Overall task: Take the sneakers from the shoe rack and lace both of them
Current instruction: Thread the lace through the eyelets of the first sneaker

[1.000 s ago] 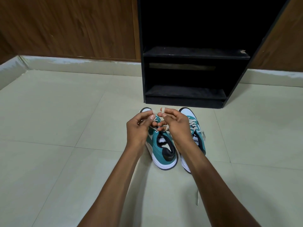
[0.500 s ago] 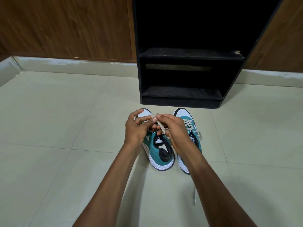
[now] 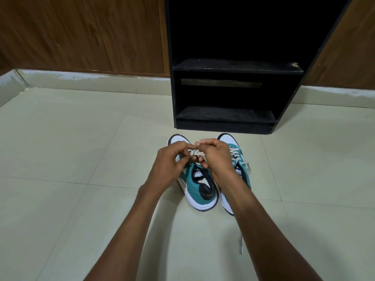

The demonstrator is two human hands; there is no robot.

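Observation:
Two teal sneakers with white toes and soles stand side by side on the tiled floor, toes toward the rack. Over the left sneaker (image 3: 199, 187) both hands meet. My left hand (image 3: 169, 161) and my right hand (image 3: 216, 154) each pinch the cream lace (image 3: 195, 154) above its tongue. The right sneaker (image 3: 236, 157) is partly hidden behind my right forearm; its lace is threaded, and one loose end (image 3: 241, 245) trails on the floor near me.
A black shoe rack (image 3: 233, 68) with bare shelves stands directly behind the sneakers against a wood-panelled wall (image 3: 85, 33). Pale floor tiles (image 3: 71, 142) spread left and right, with a raised skirting along the wall.
My hands have dropped lower and closer onto the left sneaker, drawing the lace down toward its tongue. The sneakers have not moved.

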